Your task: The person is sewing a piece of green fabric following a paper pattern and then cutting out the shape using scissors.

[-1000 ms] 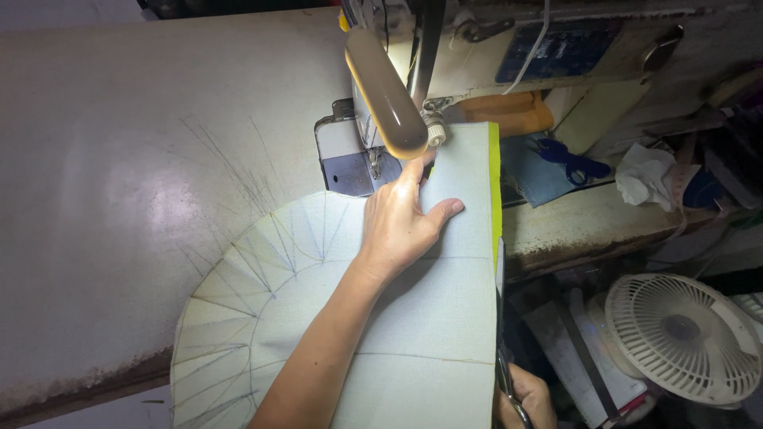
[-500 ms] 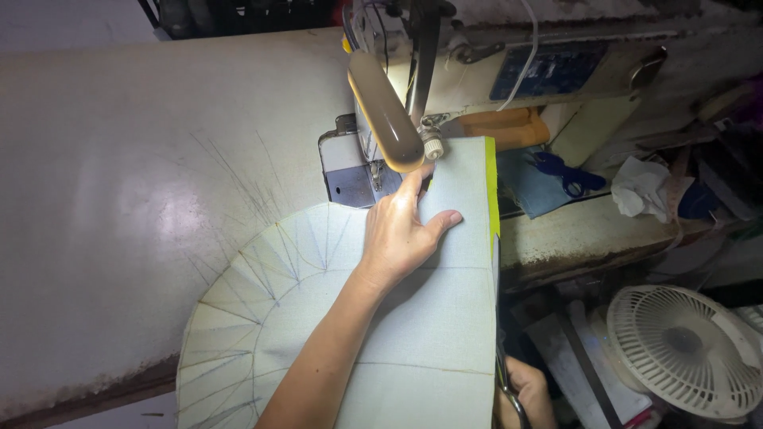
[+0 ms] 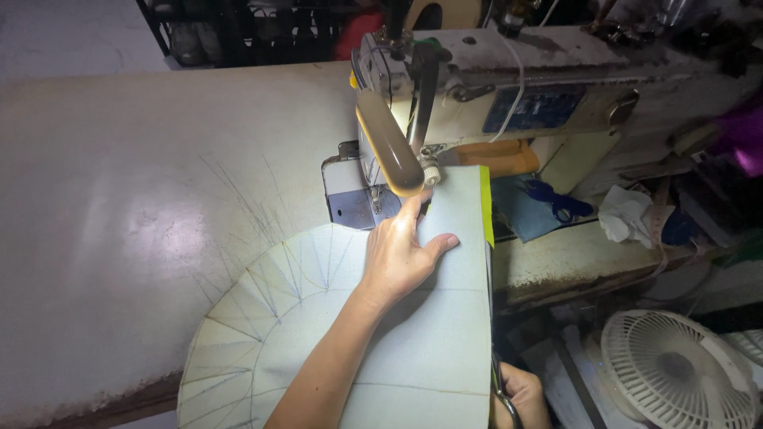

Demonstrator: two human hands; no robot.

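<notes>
Fabric [image 3: 429, 349], a pale blue-grey panel with a yellow-green strip along its right edge, lies on the table [image 3: 119, 222] and runs up under the sewing machine [image 3: 477, 103]. The left hand [image 3: 401, 254] rests flat and open on the fabric, fingers spread and pointing toward the needle area, the index fingertip just beside the machine's lamp [image 3: 389, 151]. The right hand [image 3: 520, 397] sits low at the fabric's right edge, below the table's rim, fingers curled around scissors [image 3: 501, 389]. Left of the fabric lies a pale fan-shaped piece [image 3: 246, 326] marked with radiating lines, partly under the panel. 1 white fan [image 3: 675, 373] stands lower right.
</notes>
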